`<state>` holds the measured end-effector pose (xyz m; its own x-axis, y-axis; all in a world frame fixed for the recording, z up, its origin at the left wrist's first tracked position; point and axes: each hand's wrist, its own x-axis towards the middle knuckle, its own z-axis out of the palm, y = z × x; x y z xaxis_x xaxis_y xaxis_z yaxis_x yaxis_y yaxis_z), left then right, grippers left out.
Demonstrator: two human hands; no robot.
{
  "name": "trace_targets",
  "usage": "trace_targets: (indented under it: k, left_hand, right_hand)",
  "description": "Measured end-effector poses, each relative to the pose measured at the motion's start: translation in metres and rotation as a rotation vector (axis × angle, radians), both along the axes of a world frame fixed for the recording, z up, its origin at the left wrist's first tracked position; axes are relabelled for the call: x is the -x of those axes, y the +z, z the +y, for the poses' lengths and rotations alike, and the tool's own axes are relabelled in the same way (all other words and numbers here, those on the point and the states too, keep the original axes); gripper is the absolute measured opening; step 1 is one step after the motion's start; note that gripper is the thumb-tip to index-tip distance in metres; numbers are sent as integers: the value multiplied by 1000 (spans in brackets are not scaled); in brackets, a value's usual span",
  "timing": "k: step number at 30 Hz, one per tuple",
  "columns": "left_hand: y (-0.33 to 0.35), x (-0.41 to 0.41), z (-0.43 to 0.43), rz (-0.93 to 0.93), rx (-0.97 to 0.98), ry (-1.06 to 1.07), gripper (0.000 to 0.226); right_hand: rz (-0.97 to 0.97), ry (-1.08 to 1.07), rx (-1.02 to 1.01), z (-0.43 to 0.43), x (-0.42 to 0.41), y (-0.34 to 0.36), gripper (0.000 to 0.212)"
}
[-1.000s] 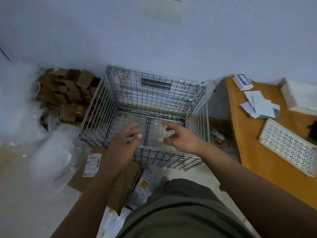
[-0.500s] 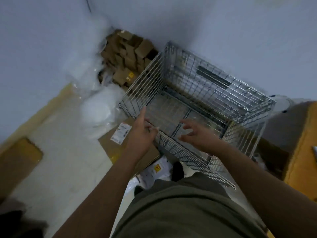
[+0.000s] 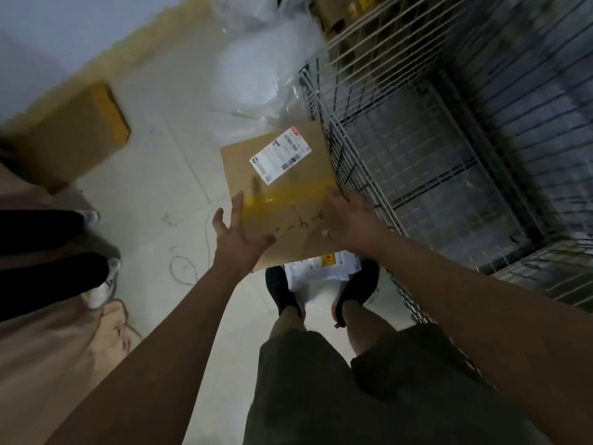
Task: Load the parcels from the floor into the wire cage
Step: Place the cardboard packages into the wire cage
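Observation:
A flat brown cardboard parcel (image 3: 282,194) with a white shipping label and yellow tape lies on the floor against the left side of the wire cage (image 3: 324,104). My left hand (image 3: 239,234) hovers over its near left corner with fingers spread. At the parcel's near right edge, beside the cage wire, my right hand (image 3: 351,216) reaches with straight fingers. Neither hand grips anything. A white poly-bag parcel (image 3: 321,271) lies partly under the brown one, between my feet. No parcels lie on the cage floor.
Clear plastic bags (image 3: 256,69) are heaped beyond the parcel. A yellow-brown box (image 3: 73,136) stands at the left. Another person's legs and white shoes (image 3: 99,284) are at the left edge. Small cardboard boxes (image 3: 340,11) are piled behind the cage.
The view has swung from the cage down to the floor. Both hands have moved off the cage's front rim, leftwards and down to the brown parcel.

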<state>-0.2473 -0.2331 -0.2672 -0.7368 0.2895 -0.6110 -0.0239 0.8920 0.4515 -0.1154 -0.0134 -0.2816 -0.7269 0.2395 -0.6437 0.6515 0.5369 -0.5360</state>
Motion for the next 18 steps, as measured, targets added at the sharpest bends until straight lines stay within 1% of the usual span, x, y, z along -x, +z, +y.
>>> trace_targets:
  k: [2,4,6,9,13,18]
  left_hand:
    - [-35,13,5,-30,-17,-2,119]
    - [-61,27,11,-60,-49,29,121]
    - [-76,41,16,-80,-103,71,122]
    - [-84,53,13,-39,-172,56,125]
    - [-68,52,-4,2,-196,36,124]
    - [0,74,-30,34,-134,-54,116]
  right_hand:
    - [20,-10,-47,-1,13,-29,98]
    - [48,-12,-49,1,25,-52,105]
    - [57,-62,-4,3,37,-66,113]
    - [96,-145,24,0,46,-74,118]
    - [133,-171,73,-11,48,-57,121]
    - [184,-129,19,-31,51,2,116]
